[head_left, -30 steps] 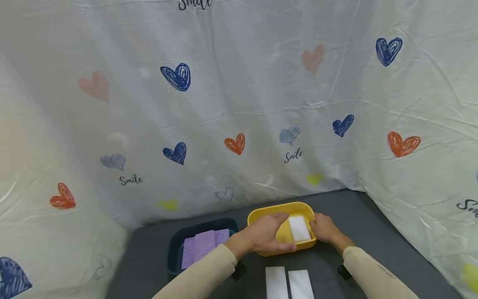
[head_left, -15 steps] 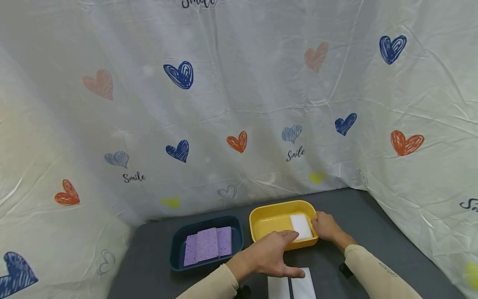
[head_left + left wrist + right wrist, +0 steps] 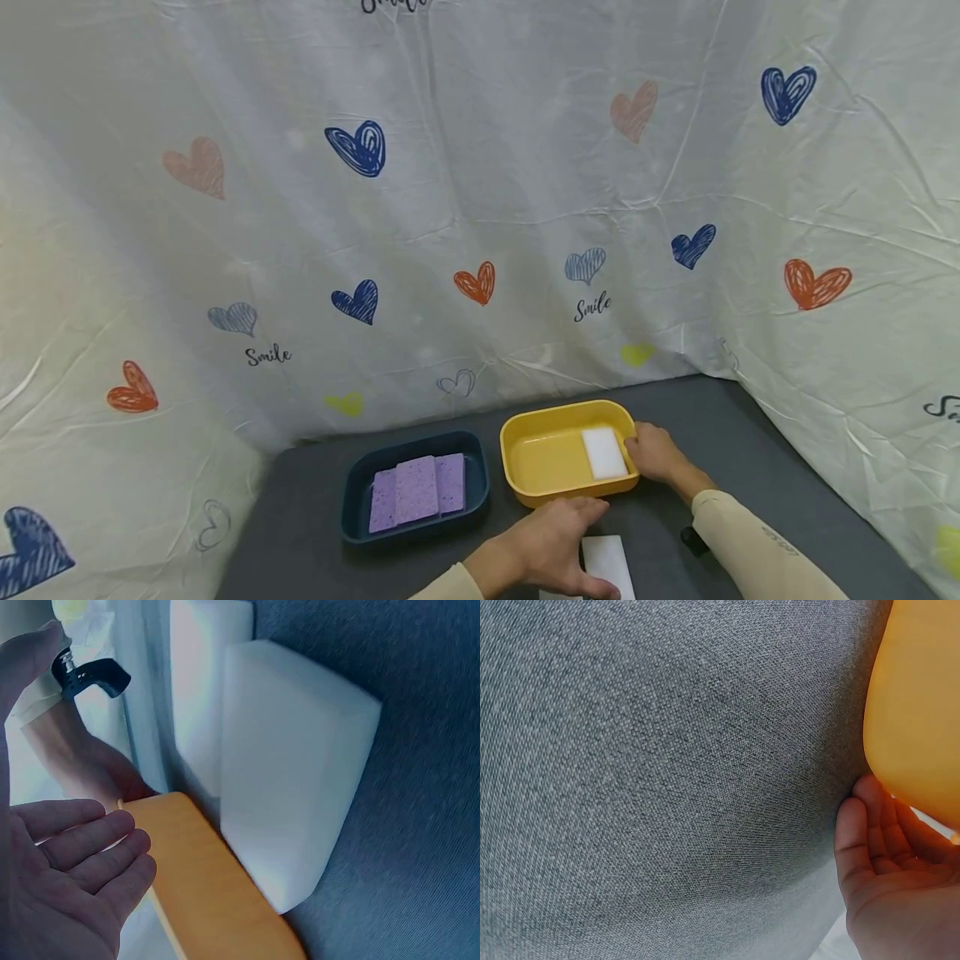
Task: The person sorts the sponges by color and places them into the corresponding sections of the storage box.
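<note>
My left hand point(image 3: 551, 546) hovers with spread fingers over two white sponges point(image 3: 609, 567) in front of the yellow tray point(image 3: 543, 498). In the left wrist view its fingers point(image 3: 97, 859) are apart from the white blocks point(image 3: 292, 757), with nothing in the palm. My right hand point(image 3: 656, 454) holds the yellow tray by its right wall, fingers point(image 3: 851, 832) bent against the outside in the right wrist view. One white sponge point(image 3: 603, 452) lies inside that tray at its right end. The left hand partly hides the nearer left white sponge.
A dark blue tray point(image 3: 352, 508) stands left of the yellow one, holding several purple sponges point(image 3: 417, 490) that overlap. Both trays rest on a dark grey cloth-covered table point(image 3: 300, 517). A white curtain point(image 3: 420, 350) printed with hearts closes off the back and sides.
My left hand has drawn back from over the yellow tray, down to the white sponges nearer me. The right hand stays at the tray's right wall, and the sponge inside lies as before.
</note>
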`<state>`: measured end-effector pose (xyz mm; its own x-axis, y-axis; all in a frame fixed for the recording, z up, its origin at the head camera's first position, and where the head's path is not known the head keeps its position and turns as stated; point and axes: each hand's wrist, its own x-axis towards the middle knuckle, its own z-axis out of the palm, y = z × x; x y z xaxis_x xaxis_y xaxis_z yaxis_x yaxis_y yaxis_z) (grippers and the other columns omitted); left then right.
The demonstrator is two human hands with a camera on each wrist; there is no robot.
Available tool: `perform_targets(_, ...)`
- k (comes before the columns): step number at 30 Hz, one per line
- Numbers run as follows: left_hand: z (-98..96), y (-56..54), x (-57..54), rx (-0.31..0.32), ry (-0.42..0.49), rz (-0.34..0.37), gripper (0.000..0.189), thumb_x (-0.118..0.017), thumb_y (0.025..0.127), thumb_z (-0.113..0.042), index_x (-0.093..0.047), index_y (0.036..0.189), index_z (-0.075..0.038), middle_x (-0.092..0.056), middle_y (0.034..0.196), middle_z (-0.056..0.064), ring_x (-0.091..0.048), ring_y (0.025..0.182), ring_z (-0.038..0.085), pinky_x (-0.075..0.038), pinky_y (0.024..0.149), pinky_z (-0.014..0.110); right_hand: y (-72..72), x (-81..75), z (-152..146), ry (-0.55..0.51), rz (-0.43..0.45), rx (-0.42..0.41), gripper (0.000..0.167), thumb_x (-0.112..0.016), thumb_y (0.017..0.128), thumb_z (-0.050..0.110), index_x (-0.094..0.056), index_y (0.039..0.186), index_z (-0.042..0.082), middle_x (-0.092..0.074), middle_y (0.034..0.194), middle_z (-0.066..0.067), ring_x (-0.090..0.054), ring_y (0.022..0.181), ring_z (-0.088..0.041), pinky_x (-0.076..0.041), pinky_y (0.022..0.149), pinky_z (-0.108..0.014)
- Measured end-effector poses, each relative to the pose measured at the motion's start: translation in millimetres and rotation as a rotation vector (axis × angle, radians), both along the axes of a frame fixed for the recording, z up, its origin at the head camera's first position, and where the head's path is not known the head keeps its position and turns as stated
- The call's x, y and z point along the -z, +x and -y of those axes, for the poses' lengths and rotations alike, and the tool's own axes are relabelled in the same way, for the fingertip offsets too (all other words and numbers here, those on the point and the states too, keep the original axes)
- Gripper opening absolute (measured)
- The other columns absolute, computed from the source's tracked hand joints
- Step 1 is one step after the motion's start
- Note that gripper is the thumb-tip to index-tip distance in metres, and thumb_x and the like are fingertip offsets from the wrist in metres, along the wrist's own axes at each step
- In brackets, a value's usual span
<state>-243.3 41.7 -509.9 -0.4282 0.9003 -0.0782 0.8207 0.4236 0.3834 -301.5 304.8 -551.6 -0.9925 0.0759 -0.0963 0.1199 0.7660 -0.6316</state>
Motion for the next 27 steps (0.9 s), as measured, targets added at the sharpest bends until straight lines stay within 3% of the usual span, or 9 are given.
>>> perform_targets(4,-0.4,4.7,7.6,-0.020,-0.023,-0.002,0.092,-0.083,0.090,-0.065,-0.055,0.158,-0.009,-0.062,0.158,-0.001,-0.061,0.137,0.003,-0.052,0.113,0.024,0.3,0.5,-0.1,-0.001,0.002,-0.001,0.030,-0.048,0.109,0.010,-0.063,0.122,-0.012,-0.062,0.088,-0.010,-0.060,0.074,-0.021,-0.053,0.069,-0.036)
perform_targets(11,-4.5,13.9,21.7,-0.134,-0.105,0.063,0.096,-0.090,0.083,-0.063,-0.054,0.160,-0.017,-0.061,0.158,-0.006,-0.061,0.137,0.005,-0.053,0.114,0.030,-1.0,0.4,-0.6,-0.009,0.018,0.001,0.031,-0.047,0.110,0.011,-0.062,0.124,-0.011,-0.062,0.089,-0.010,-0.060,0.075,-0.021,-0.052,0.070,-0.036)
perform_targets(14,-6.8,16.2,28.3,-0.140,-0.123,0.036,0.097,-0.093,0.080,-0.061,-0.056,0.158,-0.016,-0.063,0.155,-0.006,-0.061,0.136,0.005,-0.052,0.115,0.029,-1.4,0.9,-1.2,-0.005,0.017,-0.005,0.031,-0.047,0.110,0.011,-0.062,0.124,-0.012,-0.062,0.089,-0.010,-0.060,0.075,-0.022,-0.052,0.070,-0.036)
perform_targets(21,-9.4,20.7,36.5,-0.077,-0.116,-0.122,0.095,-0.095,0.080,-0.059,-0.060,0.153,-0.009,-0.067,0.150,0.001,-0.062,0.136,0.009,-0.049,0.118,0.027,-2.8,1.7,-1.9,-0.016,0.018,0.005,0.033,-0.047,0.111,0.012,-0.062,0.127,-0.012,-0.062,0.089,-0.010,-0.060,0.075,-0.022,-0.052,0.069,-0.035)
perform_targets(27,-13.1,20.3,44.9,-0.048,-0.155,-0.186,0.090,-0.094,0.083,-0.054,-0.060,0.152,-0.007,-0.067,0.150,0.002,-0.062,0.139,0.013,-0.048,0.120,0.030,-3.6,2.6,-2.1,-0.033,0.040,0.014,0.034,-0.047,0.111,0.013,-0.060,0.130,-0.012,-0.061,0.089,-0.010,-0.060,0.074,-0.021,-0.051,0.067,-0.033)
